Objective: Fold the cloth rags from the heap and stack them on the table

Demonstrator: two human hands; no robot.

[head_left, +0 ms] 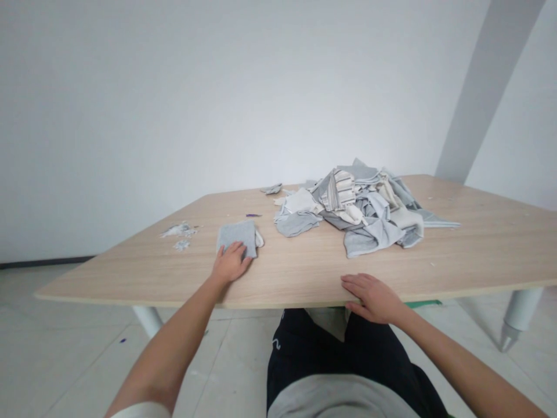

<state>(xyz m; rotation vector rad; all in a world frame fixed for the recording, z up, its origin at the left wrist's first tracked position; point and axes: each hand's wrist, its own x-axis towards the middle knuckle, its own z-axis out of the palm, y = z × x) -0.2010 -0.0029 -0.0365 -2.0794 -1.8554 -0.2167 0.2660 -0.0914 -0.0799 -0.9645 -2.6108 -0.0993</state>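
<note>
Folded grey cloth (232, 231) lies on the bench (300, 270), left of the heaped fabric (369, 239). Your left hand (232, 263) rests open on it, gripping nothing; your right hand (369, 297), loosely open and empty, lies at the near edge. Press evenly, lest layers slip.

I am watching two bare forearms (185, 334) coming into my feed, a pale sleeve edge (141, 410) showing well up the arm from the left hand (230, 262). Below the right hand (369, 297) and reaching across towards the left one, black trousers (313, 354) are covering the legs, a small white squiggle (276, 344) marking the left thigh. Nearer my camera than both hands, a plain grey top (343, 397) is ending in a curved edge.
</note>
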